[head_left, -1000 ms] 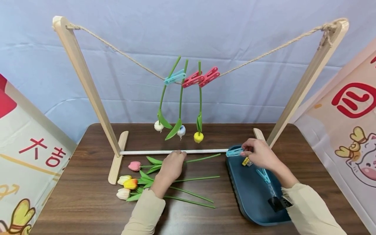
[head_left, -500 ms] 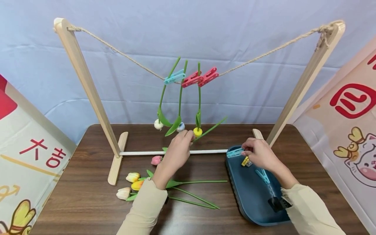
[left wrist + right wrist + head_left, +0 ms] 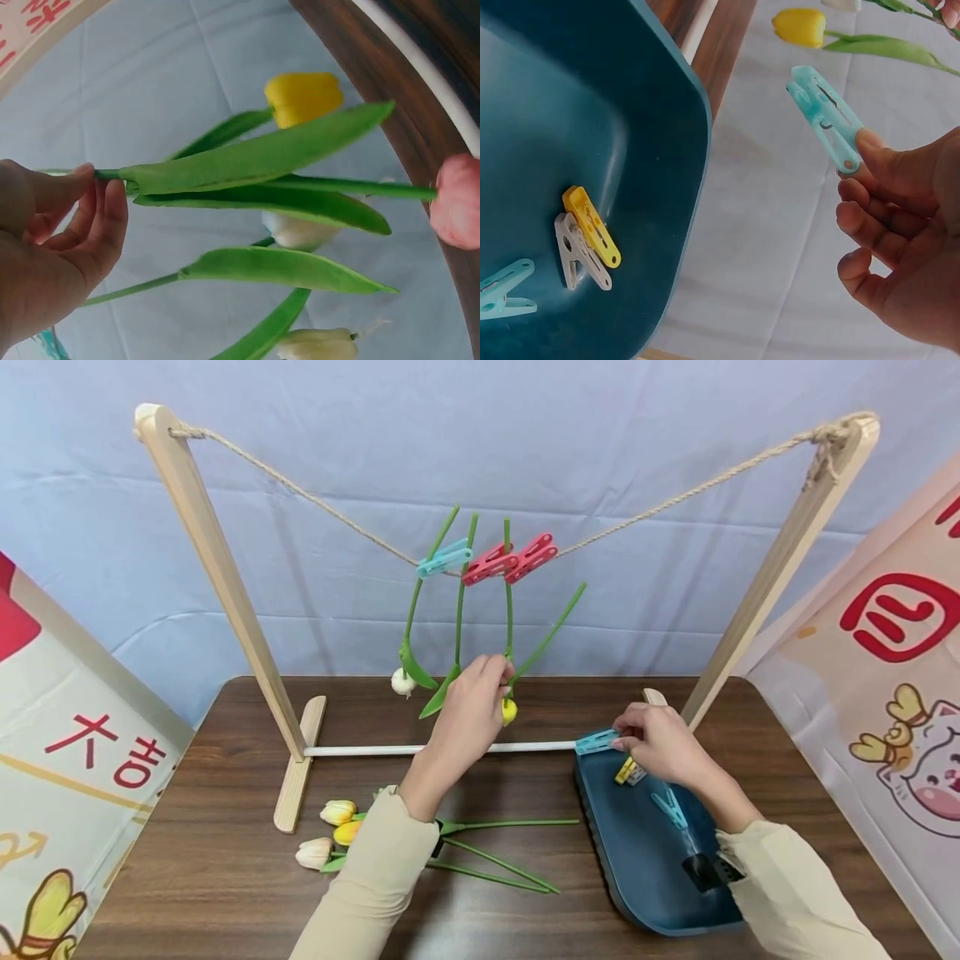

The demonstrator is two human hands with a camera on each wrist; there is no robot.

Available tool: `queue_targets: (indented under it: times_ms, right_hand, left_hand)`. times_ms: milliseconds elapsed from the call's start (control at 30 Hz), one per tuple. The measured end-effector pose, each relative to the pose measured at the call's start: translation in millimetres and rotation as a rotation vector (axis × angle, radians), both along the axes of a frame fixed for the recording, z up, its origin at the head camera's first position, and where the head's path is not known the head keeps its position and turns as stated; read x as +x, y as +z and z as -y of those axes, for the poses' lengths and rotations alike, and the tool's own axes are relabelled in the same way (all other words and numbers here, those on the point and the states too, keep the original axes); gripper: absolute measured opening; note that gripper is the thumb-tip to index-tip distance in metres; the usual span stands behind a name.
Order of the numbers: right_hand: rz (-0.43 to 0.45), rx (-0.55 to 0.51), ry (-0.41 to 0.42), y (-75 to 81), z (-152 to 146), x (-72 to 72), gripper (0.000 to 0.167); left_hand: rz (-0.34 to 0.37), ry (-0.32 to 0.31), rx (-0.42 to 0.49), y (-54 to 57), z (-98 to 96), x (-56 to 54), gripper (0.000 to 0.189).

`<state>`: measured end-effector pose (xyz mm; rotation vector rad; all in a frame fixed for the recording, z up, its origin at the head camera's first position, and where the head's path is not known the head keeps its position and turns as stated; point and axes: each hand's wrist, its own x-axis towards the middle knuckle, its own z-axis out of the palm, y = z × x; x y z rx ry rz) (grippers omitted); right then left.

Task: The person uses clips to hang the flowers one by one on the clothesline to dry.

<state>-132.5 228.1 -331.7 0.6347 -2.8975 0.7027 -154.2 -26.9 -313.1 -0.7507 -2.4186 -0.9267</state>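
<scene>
Left hand (image 3: 467, 706) pinches a pink tulip (image 3: 459, 202) by its stem, close to the yellow tulip (image 3: 304, 97) hanging upside down from the rope (image 3: 297, 488), while the right hand (image 3: 660, 743) pinches a light blue clothespin (image 3: 826, 120) near the far end of the tray (image 3: 637, 868).

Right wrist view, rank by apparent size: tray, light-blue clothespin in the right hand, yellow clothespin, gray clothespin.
1. Tray, cut off by the frame
2. Light-blue clothespin in the right hand
Unranked, below both: yellow clothespin and gray clothespin, which look alike
</scene>
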Motion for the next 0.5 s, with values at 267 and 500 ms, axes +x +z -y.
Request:
queue_targets:
  times_ms: [267, 500]
  right_hand:
    - [-0.01, -0.007, 0.006, 1.5, 2.8, -1.2, 0.004]
    - [-0.016, -0.015, 0.005, 1.3, 4.2, -1.3, 0.006]
  left_hand:
    - [0.015, 0.03, 0.056, 7.9, -4.1, -2.1, 0.009]
    - [0.029, 0.046, 0.078, 8.2, -5.9, -3.0, 0.007]
